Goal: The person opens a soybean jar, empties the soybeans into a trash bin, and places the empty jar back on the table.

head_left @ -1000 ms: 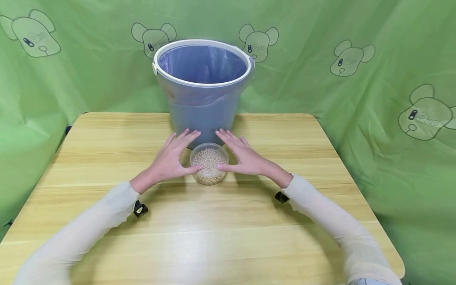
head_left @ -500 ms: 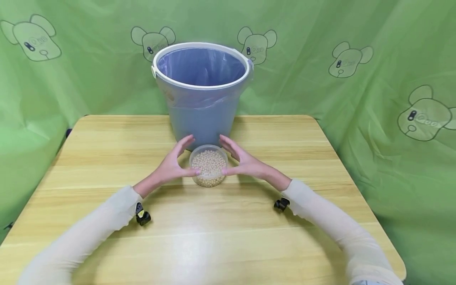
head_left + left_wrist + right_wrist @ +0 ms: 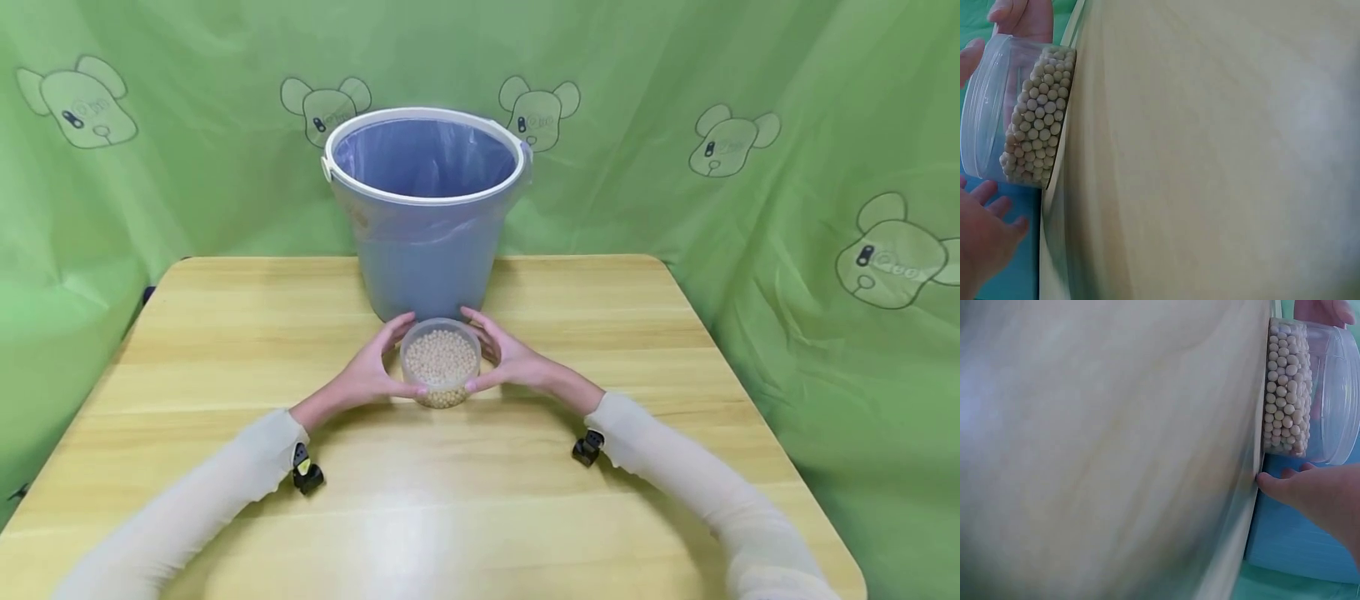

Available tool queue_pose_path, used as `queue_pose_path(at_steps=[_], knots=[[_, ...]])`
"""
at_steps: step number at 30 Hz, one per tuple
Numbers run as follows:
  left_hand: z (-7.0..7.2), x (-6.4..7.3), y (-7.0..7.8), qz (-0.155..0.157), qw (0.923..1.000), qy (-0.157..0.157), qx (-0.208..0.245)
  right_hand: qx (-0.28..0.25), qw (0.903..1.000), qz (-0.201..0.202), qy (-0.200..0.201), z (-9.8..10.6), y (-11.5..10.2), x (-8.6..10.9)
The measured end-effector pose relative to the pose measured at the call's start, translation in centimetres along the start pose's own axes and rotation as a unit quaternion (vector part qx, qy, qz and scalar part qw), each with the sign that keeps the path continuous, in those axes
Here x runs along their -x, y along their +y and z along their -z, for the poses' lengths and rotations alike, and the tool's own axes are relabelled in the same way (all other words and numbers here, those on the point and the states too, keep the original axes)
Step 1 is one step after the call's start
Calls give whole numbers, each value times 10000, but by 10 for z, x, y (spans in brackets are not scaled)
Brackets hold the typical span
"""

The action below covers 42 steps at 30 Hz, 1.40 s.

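A clear round plastic tub (image 3: 442, 395) stands upright on the table, part filled with small round beige balls (image 3: 441, 357) that look like dried beans. From its left side my left hand (image 3: 371, 368) cups it, thumb at the front and fingers curved toward the back. My right hand (image 3: 514, 358) mirrors this on the other side. Gaps show between both palms and the tub wall. In the left wrist view the left fingers (image 3: 1001, 207) sit close below the tub (image 3: 999, 125). Whether a lid covers the tub, I cannot tell.
Right behind the tub rises a blue-grey bucket (image 3: 427, 262) with a white rim and a clear bag lining it. Both stand on a wooden table (image 3: 450, 500) with rounded corners. A green printed curtain (image 3: 622, 183) surrounds the table.
Both hands have drawn in around the tub, from spread fingers to curved ones, with thumbs at its front. The whole scene sits slightly lower in view. Tub and bucket keep their places.
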<state>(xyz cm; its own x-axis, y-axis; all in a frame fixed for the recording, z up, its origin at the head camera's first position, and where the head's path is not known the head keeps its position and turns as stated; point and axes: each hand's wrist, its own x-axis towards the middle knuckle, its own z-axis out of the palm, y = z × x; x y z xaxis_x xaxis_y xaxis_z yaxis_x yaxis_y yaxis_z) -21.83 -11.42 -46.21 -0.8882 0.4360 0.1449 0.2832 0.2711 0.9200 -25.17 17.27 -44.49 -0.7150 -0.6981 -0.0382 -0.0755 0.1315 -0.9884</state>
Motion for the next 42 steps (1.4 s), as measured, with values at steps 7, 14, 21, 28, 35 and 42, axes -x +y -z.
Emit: queue_pose_path(at_steps=[7, 14, 21, 28, 35, 42], knots=[[-3, 1, -6, 126, 9998, -66, -130, 9, 9999, -108, -63, -3, 3, -1], [-3, -3, -6, 170, 9998, -100, -86, -58, 9997, -224, -11, -4, 1, -4], [-3, -4, -7, 253, 9995, -175, 111, 40, 9995, -311, -30, -5, 0, -5], [-2, -7, -9, 169, 9994, -180, 234, 99, 9986, -514, -22, -3, -5, -6], [-2, -7, -6, 203, 9993, -144, 274, 83, 9978, -664, -37, -2, -10, -6], [-3, -4, -1, 300, 9987, -40, 408, -46, 9980, -622, -79, -1, -12, -6]])
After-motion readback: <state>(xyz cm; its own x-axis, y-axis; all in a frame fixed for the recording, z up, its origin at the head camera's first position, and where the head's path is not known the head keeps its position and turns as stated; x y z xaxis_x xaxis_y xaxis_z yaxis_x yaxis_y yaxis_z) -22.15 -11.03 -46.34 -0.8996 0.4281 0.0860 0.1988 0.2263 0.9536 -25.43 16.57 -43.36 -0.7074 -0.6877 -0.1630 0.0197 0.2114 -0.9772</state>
